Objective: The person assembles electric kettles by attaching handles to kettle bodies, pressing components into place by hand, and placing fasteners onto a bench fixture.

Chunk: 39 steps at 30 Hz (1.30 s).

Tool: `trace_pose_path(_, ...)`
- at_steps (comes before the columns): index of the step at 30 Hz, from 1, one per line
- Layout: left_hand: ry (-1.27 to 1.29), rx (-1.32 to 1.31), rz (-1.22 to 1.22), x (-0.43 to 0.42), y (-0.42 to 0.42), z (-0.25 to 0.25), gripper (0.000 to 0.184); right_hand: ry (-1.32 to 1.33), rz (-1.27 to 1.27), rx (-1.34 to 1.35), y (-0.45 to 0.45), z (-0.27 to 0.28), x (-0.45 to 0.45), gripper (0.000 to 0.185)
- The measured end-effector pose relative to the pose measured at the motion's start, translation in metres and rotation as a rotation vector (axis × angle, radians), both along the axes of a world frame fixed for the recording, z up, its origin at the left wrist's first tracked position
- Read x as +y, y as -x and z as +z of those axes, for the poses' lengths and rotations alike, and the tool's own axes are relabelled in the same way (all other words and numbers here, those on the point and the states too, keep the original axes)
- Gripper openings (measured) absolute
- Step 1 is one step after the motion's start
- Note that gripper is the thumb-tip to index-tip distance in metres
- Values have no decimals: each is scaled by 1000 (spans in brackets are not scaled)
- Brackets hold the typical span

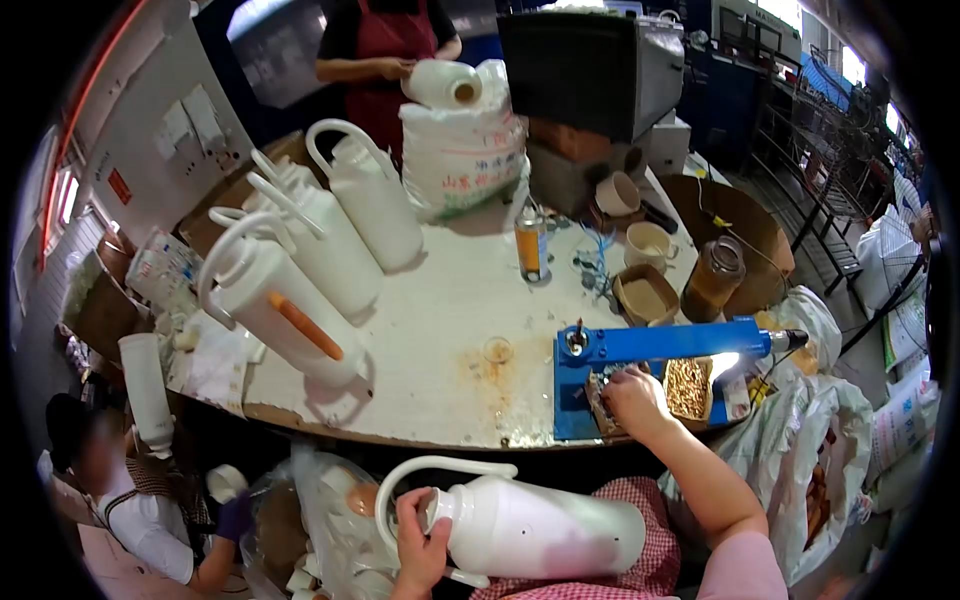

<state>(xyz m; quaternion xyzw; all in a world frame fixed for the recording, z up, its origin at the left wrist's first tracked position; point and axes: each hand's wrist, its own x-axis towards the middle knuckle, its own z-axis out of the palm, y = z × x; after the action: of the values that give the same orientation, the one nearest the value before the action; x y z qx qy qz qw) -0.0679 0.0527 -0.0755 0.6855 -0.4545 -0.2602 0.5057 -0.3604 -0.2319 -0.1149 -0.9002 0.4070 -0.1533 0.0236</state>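
Lap, on red-and-white checked cloth (648,502): glossy white plastic jug body (545,525) on its side, mouth toward the left hand (420,550). Left fingers and thumb closed around the neck rim. White curved handle (440,464) arches beside the body; cannot tell whether it is fastened. Small dark spots on the side wall, possibly open holes; no orange strip on the face in view.

Right hand (637,400) reaches over the table, fingers bent down into a small box of parts (598,396) at the blue metal bench tool (655,345). Fingertips hidden; cannot tell if they pinch anything. Next to it, a brown tray of small brass-coloured pieces (688,388).

Progress, as judged: this jug looks part-assembled, shell formed, fittings apparently left to do. On the white table (440,345), left side, a white jug with an orange strip (302,325) looks further along. More handled white jugs (375,205) behind it; cannot tell how complete. Across the table, a co-worker in a dark red apron (385,40) handles another white vessel (442,84) atop a printed sack (455,160).
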Motion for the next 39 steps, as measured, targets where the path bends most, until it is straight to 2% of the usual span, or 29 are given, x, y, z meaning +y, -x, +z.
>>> trace_pose_path(5,-7,-21,-36,-1,-7,-19,53,-69,-46,-94,19,-4,10,10)
trace_pose_path(6,-3,-53,-11,2,-11,-21,57,-32,-39,-207,22,6,16,10)
trace_pose_path(7,-5,-54,4,4,-12,-13,57,4,-20,-320,22,14,20,10)
trace_pose_path(10,-165,-135,-75,-4,-15,15,69,-181,-77,-436,30,32,34,10)
trace_pose_path(11,-187,-256,-185,-8,-18,27,61,-251,-114,-520,33,35,40,10)
trace_pose_path(12,-136,-270,-205,-10,-22,23,57,-252,-103,-650,31,43,42,8)
trace_pose_path(15,-15,-193,-220,-6,-18,10,50,-178,-183,-923,11,86,39,7)
trace_pose_path(18,-29,-113,-185,-1,-7,21,46,-82,-92,-1072,-14,117,13,13)
trace_pose_path(19,-42,-100,-181,3,-10,20,46,9,16,-1140,-24,115,-4,11)
trace_pose_path(25,-35,-88,-134,6,-9,19,48,167,167,-901,-47,120,-35,13)
trace_pose_path(27,-43,-70,-121,5,-9,19,48,461,233,-633,-46,118,-41,15)
trace_pose_path(28,-51,-73,-126,4,-10,19,48,515,223,-594,-46,116,-41,16)
trace_pose_path(32,-75,-49,-137,0,-10,20,49,555,235,-564,-45,117,-43,16)
trace_pose_path(34,-76,-43,-137,-1,-9,21,50,512,232,-659,-46,118,-45,16)
trace_pose_path(39,-60,-37,-125,-1,-7,21,50,520,278,-599,-47,117,-41,17)
